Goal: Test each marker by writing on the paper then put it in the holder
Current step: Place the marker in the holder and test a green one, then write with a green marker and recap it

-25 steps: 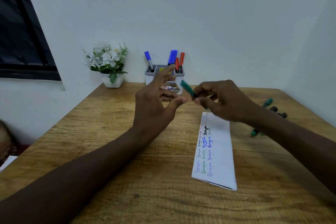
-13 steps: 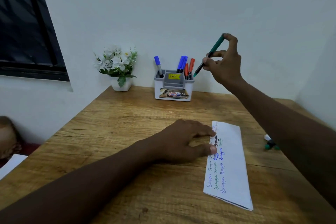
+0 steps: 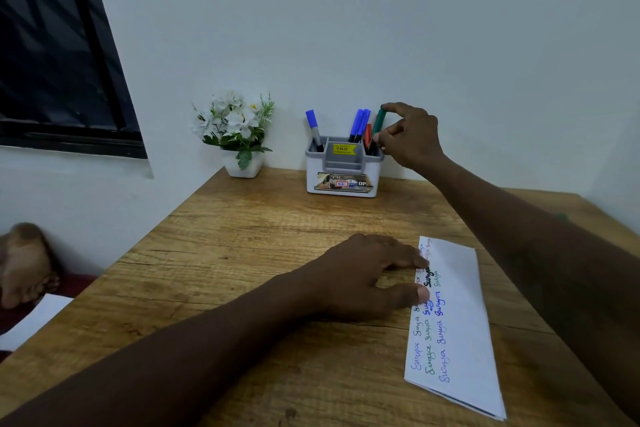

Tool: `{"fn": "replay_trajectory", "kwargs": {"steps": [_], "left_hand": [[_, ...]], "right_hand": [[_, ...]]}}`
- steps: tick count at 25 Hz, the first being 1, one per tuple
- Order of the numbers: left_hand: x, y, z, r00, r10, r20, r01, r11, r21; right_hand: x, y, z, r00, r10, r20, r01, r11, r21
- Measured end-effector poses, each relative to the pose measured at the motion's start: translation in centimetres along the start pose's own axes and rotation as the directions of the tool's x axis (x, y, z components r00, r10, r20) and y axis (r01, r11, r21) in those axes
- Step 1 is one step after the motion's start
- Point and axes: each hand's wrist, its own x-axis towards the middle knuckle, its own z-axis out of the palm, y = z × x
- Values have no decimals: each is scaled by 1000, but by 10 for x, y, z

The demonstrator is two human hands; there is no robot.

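Observation:
A white and grey holder (image 3: 343,172) stands at the back of the wooden table (image 3: 242,253), with several blue and red markers in it. My right hand (image 3: 410,139) pinches a green marker (image 3: 378,126) whose lower end is down inside the holder's right compartment, beside the red one. My left hand (image 3: 367,274) lies flat on the table, its fingertips pressing the left edge of a folded white paper (image 3: 457,322) covered in handwritten words in several colours.
A small white pot of white flowers (image 3: 239,135) sits left of the holder against the wall. A dark window (image 3: 52,45) is at the upper left. A white sheet (image 3: 31,322) lies off the table's left edge.
My right hand has carried the green marker from above the paper up and down into the holder. My left hand dropped onto the paper's edge and stays there.

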Motion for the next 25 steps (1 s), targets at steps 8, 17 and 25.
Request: {"fn": "replay_trajectory", "kwargs": {"steps": [8, 17, 25], "left_hand": [[2, -4, 1, 1000, -4, -1, 4, 1000, -3], [3, -5, 2, 999, 11, -37, -11, 1000, -14], [19, 9, 14, 998, 28, -60, -25, 999, 47]], "right_hand": [[7, -2, 0, 998, 12, 66, 0, 985, -172], [-56, -4, -69, 992, -43, 116, 49, 998, -50], [-128, 42, -155, 976, 40, 213, 3, 980, -199]]}}
